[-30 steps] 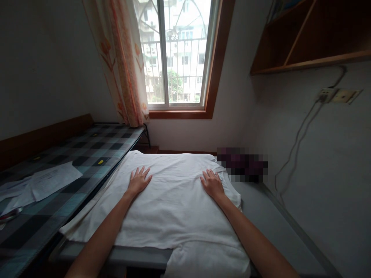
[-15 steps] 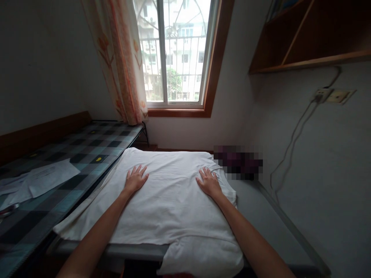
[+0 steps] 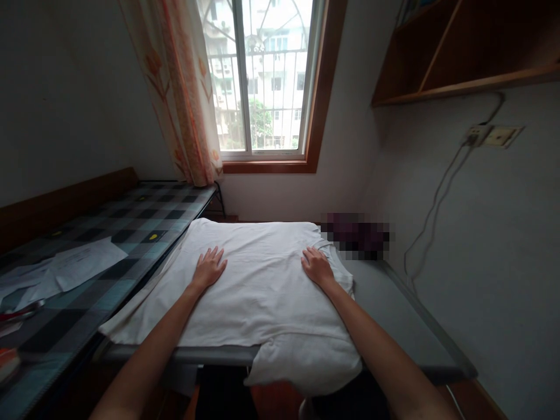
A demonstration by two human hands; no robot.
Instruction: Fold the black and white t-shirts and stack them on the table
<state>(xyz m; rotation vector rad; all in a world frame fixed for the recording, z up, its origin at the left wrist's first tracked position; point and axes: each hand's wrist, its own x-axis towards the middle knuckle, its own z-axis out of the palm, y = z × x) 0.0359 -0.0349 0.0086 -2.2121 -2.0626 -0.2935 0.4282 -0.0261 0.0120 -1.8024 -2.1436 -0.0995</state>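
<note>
A white T-shirt lies spread sideways over the grey table, slightly wrinkled. One of its sleeves hangs over the table's near edge. My left hand rests palm down on the left part of the shirt, fingers spread. On the right part, close to the bunched fabric by the neckline, my right hand also lies palm down. Its fingers are a little bent but apart, and I see no cloth pinched in them.
Left of the table stands a bed with a checked mattress, bearing white papers. A pixelated dark purple item sits at the table's far right. Cords hang from a wall socket below a wooden shelf.
My right hand's fingers have drawn in slightly from a flatter spread. Both hands stay on the shirt. The view has tilted a little, showing more of the floor below the table.
</note>
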